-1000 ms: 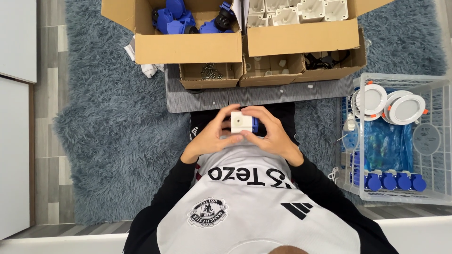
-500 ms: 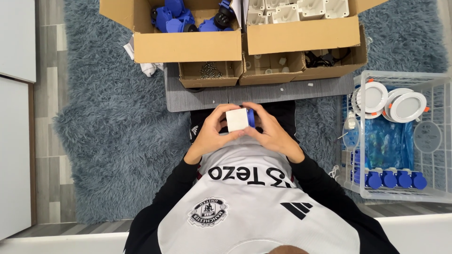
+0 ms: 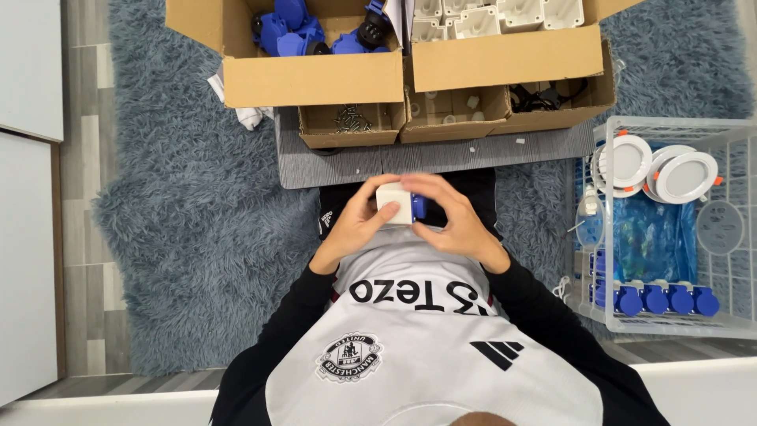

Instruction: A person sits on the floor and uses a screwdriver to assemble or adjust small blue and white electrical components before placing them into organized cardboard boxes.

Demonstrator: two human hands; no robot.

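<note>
Here the small white box-shaped part (image 3: 393, 203) sits between both hands, held up in front of the person's chest, just short of the near edge of the grey ribbed mat (image 3: 347, 166). A blue piece (image 3: 419, 207) shows at its right side, pressed against the white body; whether the two are fully joined cannot be told. The part looks roughly cubic, with no clear long axis. The left hand (image 3: 351, 229) is curled around it from the left, fingers closed over its top and near face. The right hand (image 3: 456, 223) wraps it from the right, fingers bent over the top and the blue piece. Both hands are in contact with it, neither clearly nearer.

Beyond the mat stand open cardboard boxes. The large left box (image 3: 315, 79) holds blue plastic parts and a black one. The large right box (image 3: 505, 57) holds white box-shaped housings. In front of them, a small box (image 3: 352, 126) holds what look like screws, the middle small box (image 3: 453, 114) a few small white bits, and another box (image 3: 552, 99) black wire-like pieces.

To the person's right, well apart from the hands, a clear wire-framed crate (image 3: 670, 229) holds round white lamp fittings (image 3: 658, 170), blue bagged material and a row of blue plugs (image 3: 658, 300). Everything rests on a shaggy blue-grey rug (image 3: 197, 237) on the floor.
</note>
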